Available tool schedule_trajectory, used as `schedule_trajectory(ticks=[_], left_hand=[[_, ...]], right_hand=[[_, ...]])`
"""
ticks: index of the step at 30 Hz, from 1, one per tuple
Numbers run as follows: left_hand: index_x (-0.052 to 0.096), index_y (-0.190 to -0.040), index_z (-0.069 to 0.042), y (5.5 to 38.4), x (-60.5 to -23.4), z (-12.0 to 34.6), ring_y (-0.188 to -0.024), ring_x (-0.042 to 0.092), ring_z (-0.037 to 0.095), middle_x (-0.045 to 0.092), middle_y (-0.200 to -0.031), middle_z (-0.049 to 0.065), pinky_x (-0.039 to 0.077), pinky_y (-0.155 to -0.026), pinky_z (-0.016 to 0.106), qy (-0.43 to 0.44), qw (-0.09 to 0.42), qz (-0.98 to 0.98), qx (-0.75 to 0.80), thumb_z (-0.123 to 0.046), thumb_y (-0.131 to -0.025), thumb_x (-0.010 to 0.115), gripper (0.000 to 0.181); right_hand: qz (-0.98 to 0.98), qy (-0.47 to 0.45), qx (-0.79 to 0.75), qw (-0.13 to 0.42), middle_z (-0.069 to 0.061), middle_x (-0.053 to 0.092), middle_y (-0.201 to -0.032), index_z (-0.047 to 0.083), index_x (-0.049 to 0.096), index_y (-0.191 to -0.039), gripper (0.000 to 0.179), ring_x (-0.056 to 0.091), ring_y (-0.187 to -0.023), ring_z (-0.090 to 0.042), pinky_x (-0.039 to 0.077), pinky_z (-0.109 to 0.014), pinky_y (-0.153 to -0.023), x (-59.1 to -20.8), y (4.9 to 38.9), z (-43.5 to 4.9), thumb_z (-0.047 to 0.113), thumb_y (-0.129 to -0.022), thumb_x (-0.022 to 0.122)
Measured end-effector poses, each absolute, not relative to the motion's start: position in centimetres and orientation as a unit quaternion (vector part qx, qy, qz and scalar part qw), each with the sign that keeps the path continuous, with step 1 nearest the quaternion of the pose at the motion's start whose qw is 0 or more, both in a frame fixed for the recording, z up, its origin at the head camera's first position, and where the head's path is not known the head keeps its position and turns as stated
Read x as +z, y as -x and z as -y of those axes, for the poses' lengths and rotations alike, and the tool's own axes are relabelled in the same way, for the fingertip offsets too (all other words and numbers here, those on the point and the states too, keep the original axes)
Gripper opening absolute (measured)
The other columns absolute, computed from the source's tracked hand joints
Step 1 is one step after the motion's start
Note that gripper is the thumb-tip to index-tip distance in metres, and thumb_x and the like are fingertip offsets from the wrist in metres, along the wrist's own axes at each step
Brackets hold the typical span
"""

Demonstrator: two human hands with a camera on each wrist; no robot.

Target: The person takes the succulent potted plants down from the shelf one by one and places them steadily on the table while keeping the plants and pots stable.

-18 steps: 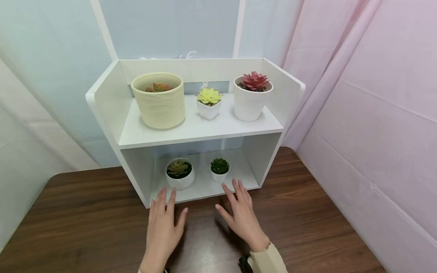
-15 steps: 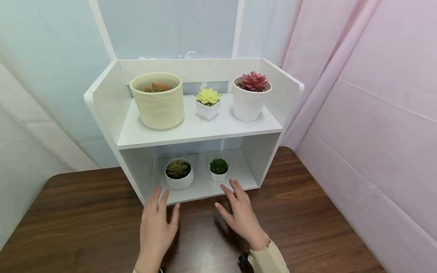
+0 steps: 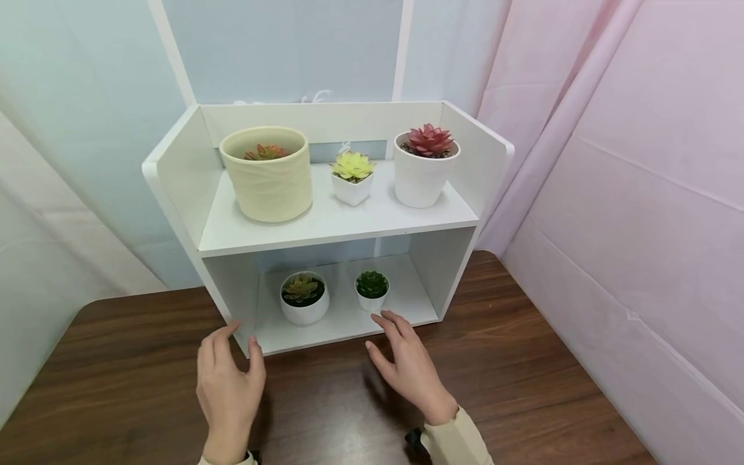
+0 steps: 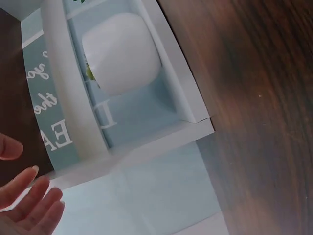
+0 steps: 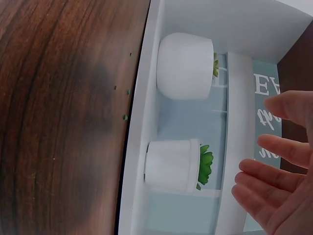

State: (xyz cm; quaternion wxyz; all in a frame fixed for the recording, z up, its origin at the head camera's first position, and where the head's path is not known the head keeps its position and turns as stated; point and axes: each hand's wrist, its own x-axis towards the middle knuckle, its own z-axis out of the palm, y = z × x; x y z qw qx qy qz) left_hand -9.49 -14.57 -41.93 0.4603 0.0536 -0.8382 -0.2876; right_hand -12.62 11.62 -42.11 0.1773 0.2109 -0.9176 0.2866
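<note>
My left hand [image 3: 229, 387] hovers over the table by the lower left front corner of a white two-tier shelf [image 3: 343, 229], fingers loosely bent and holding nothing. Before the lower tier, my right hand [image 3: 409, 371] is spread with relaxed fingers. It is nearest a small dark green succulent [image 3: 372, 285] in a white pot; the right wrist view shows that pot [image 5: 168, 165] apart from the fingers. A brownish-green succulent [image 3: 303, 289] in a round white bowl-like pot [image 3: 305, 314] stands left of it. The left wrist view shows this round pot [image 4: 122, 54] beyond my hand.
On the upper tier stand a large cream pot [image 3: 268, 190] with an orange-red succulent, a small yellow succulent [image 3: 352, 166] in a faceted pot, and a red succulent [image 3: 430, 140] in a white pot. Small green bits [image 5: 125, 117] lie on the wooden table [image 3: 134, 361]. Curtains hang behind.
My left hand has moved left and slightly back, away from the round pot, its fingers bending more. My right hand has barely moved. The plants stay where they were.
</note>
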Motion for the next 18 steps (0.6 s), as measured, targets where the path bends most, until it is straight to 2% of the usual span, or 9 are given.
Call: schedule_trajectory(ticks=[3, 8, 16, 18], left_hand=[[0.053, -0.108, 0.009, 9.8, -41.8, 14.9, -0.088, 0.053, 0.042, 0.053, -0.101, 0.027, 0.042, -0.066, 0.051, -0.071, 0.464, 0.832, -0.296, -0.006, -0.082, 0.063, 0.031], [0.043, -0.108, 0.008, 10.7, -41.1, 15.7, -0.092, 0.047, 0.042, 0.044, -0.105, 0.027, 0.037, -0.073, 0.046, -0.101, 0.454, 0.822, -0.329, -0.012, -0.085, 0.063, 0.036], [0.036, -0.136, 0.005, 12.5, -40.2, 16.5, -0.123, 0.049, 0.039, 0.046, -0.133, 0.025, 0.040, -0.102, 0.045, -0.109, 0.443, 0.773, -0.441, -0.006, -0.086, 0.066, 0.059], [0.036, -0.138, 0.003, 12.9, -40.1, 16.7, -0.126, 0.049, 0.039, 0.047, -0.136, 0.025, 0.039, -0.103, 0.047, -0.101, 0.441, 0.768, -0.452, -0.006, -0.087, 0.066, 0.060]], right_hand=[[0.913, -0.217, 0.291, 0.185, -0.012, 0.054, -0.133, 0.011, 0.056, -0.132, 0.046, 0.055, -0.121, -0.026, 0.050, -0.043, -0.092, -42.0, 12.6, -11.5, 0.027, -0.091, 0.066], [0.905, -0.227, 0.300, 0.198, -0.007, 0.056, -0.130, 0.011, 0.056, -0.132, 0.045, 0.056, -0.118, -0.021, 0.051, -0.040, -0.089, -41.8, 12.6, -11.3, 0.026, -0.091, 0.066], [0.904, -0.226, 0.302, 0.200, -0.004, 0.057, -0.127, 0.012, 0.055, -0.132, 0.045, 0.058, -0.115, -0.018, 0.051, -0.038, -0.088, -41.7, 12.5, -11.0, 0.027, -0.091, 0.067], [0.904, -0.226, 0.301, 0.202, -0.004, 0.057, -0.127, 0.012, 0.055, -0.132, 0.046, 0.058, -0.115, -0.018, 0.051, -0.038, -0.088, -41.7, 12.5, -11.0, 0.027, -0.091, 0.067]])
